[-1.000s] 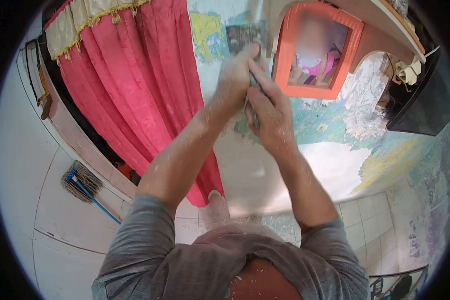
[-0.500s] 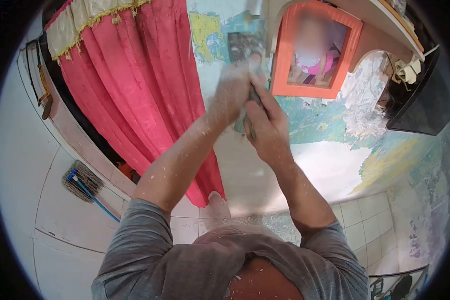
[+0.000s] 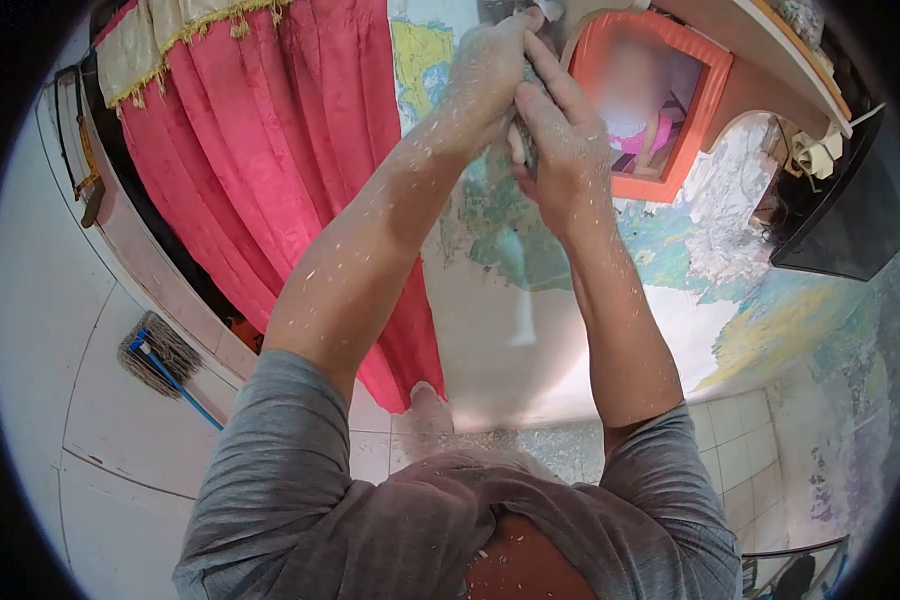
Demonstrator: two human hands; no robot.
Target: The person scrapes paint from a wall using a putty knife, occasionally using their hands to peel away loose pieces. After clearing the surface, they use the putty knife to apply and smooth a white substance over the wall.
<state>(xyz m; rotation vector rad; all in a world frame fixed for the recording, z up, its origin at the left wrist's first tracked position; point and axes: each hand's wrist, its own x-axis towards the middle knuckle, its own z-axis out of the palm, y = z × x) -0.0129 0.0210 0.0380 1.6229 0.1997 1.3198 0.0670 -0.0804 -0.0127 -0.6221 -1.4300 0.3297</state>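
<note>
Both hands are raised against the wall, gripping one paint scraper (image 3: pixel 495 10) whose dark blade is mostly cut off at the top edge. My left hand (image 3: pixel 492 78) wraps around it higher up, near the blade. Lower and to the right, my right hand (image 3: pixel 568 145) is closed around the handle, which is largely hidden by the fingers. Pale flakes speckle both forearms. The wall (image 3: pixel 530 235) behind shows patchy green, blue and yellow paint, with a smooth white area lower down.
Left of the hands hangs a pink curtain (image 3: pixel 270 170). An orange-framed picture (image 3: pixel 708 110) is close beside my right hand, under a shelf (image 3: pixel 785 50). A dark screen (image 3: pixel 850 215) stands at right. A mop (image 3: pixel 160 355) and a hacksaw (image 3: pixel 82 150) are at left.
Both hands have moved up the wall and slightly right with the scraper, carrying its blade almost out of view. More green and blue wall shows beneath them.
</note>
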